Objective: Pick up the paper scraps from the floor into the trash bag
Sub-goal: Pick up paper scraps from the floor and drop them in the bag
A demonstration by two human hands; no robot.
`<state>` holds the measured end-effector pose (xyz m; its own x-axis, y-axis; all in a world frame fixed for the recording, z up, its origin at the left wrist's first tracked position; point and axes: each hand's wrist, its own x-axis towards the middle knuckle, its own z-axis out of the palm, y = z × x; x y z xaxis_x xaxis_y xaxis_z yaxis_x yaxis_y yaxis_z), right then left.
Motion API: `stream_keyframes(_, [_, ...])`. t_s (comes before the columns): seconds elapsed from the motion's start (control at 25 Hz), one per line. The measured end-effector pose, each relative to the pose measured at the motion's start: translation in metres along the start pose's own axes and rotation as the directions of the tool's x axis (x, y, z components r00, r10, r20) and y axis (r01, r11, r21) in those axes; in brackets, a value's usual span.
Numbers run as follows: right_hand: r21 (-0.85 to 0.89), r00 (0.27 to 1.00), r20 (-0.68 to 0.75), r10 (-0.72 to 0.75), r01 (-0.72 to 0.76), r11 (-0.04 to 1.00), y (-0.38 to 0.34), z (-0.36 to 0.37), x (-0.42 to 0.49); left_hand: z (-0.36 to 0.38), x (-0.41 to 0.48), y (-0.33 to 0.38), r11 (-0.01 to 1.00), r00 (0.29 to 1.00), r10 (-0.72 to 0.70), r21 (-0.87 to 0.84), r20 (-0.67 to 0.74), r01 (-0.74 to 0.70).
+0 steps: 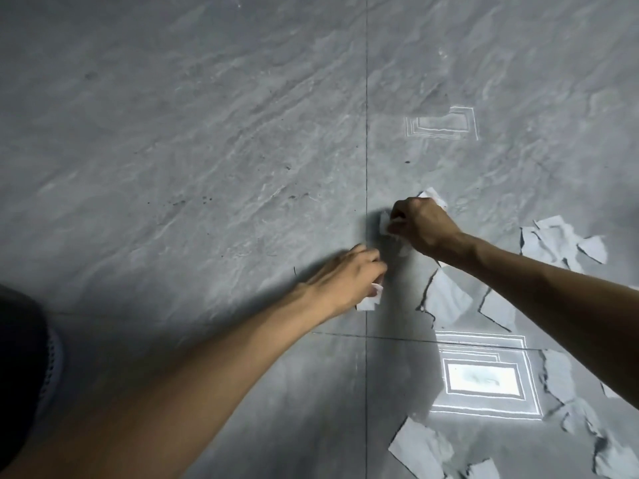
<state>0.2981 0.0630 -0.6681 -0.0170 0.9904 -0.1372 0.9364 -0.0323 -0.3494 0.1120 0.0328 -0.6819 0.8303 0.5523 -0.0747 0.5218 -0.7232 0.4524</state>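
The floor [207, 133] is grey tile with a paler, marbled veining running diagonally, split by thin dark grout lines and marked with a few small dark specks near the middle. The paper scraps [446, 299] scattered to the right are plain white to pale grey, unprinted, with dark shadow edges. Two bright white reflections of nested rectangles [484, 375] show on the tile, one near right, one fainter farther off.
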Motion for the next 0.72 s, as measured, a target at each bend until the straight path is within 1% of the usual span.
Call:
stream_keyframes(0.04, [0.115, 0.997, -0.064, 0.031, -0.023, 0.993, 0.003, -0.006, -0.01, 0.003, -0.002, -0.001, 0.999, 1.0, -0.022, -0.04, -0.003, 0.022])
stream_keyframes(0.08, [0.189, 0.99, -0.126, 0.056, -0.031, 0.981, 0.008, -0.012, -0.025, 0.006, -0.005, -0.002, 0.994, 0.998, -0.058, -0.089, 0.0, 0.058])
stream_keyframes(0.12, [0.199, 0.984, -0.162, 0.071, -0.038, 0.979, 0.013, -0.014, -0.043, 0.007, -0.007, -0.002, 0.985, 0.995, -0.103, -0.142, 0.0, 0.102])
stream_keyframes(0.16, [0.166, 0.984, -0.154, 0.086, -0.06, 0.984, 0.019, -0.013, -0.066, 0.008, -0.01, -0.002, 0.968, 0.988, -0.157, -0.198, -0.011, 0.152])
stream_keyframes(0.2, [0.123, 0.988, -0.114, 0.101, -0.086, 0.989, 0.024, -0.008, -0.089, 0.008, -0.012, -0.002, 0.944, 0.975, -0.22, -0.26, -0.037, 0.203])
stream_keyframes(0.28, [0.044, 0.991, -0.011, 0.137, -0.136, 0.99, 0.031, 0.008, -0.126, 0.006, -0.018, 0.004, 0.861, 0.924, -0.37, -0.411, -0.102, 0.3])
stream_keyframes(0.32, [0.019, 0.989, 0.013, 0.146, -0.146, 0.989, 0.032, 0.015, -0.134, 0.004, -0.022, 0.009, 0.81, 0.889, -0.442, -0.48, -0.12, 0.338])
stream_keyframes(0.36, [0.009, 0.989, 0.017, 0.146, -0.146, 0.989, 0.031, 0.02, -0.137, 0.0, -0.027, 0.015, 0.766, 0.859, -0.494, -0.532, -0.13, 0.36])
stream_keyframes(0.44, [0.05, 0.992, 0.0, 0.126, -0.126, 0.991, 0.024, 0.023, -0.135, -0.012, -0.039, 0.026, 0.72, 0.832, -0.535, -0.595, -0.146, 0.357])
stream_keyframes(0.52, [0.169, 0.99, -0.029, 0.136, -0.129, 0.977, 0.007, 0.017, -0.13, -0.031, -0.056, 0.036, 0.691, 0.822, -0.548, -0.638, -0.156, 0.34])
stream_keyframes(0.6, [0.327, 0.985, -0.027, 0.17, -0.152, 0.933, -0.023, 0.007, -0.12, -0.057, -0.076, 0.044, 0.631, 0.785, -0.595, -0.706, -0.174, 0.322])
stream_keyframes(0.64, [0.445, 0.983, 0.011, 0.183, -0.169, 0.879, -0.043, 0.002, -0.115, -0.073, -0.088, 0.048, 0.571, 0.757, -0.628, -0.767, -0.18, 0.292])
stream_keyframes(0.68, [0.574, 0.983, 0.061, 0.172, -0.176, 0.8, -0.066, -0.003, -0.111, -0.089, -0.101, 0.052, 0.514, 0.732, -0.654, -0.822, -0.19, 0.245])
stream_keyframes(0.72, [0.674, 0.984, 0.107, 0.143, -0.177, 0.717, -0.094, -0.007, -0.106, -0.107, -0.119, 0.054, 0.49, 0.708, -0.669, -0.851, -0.226, 0.191])
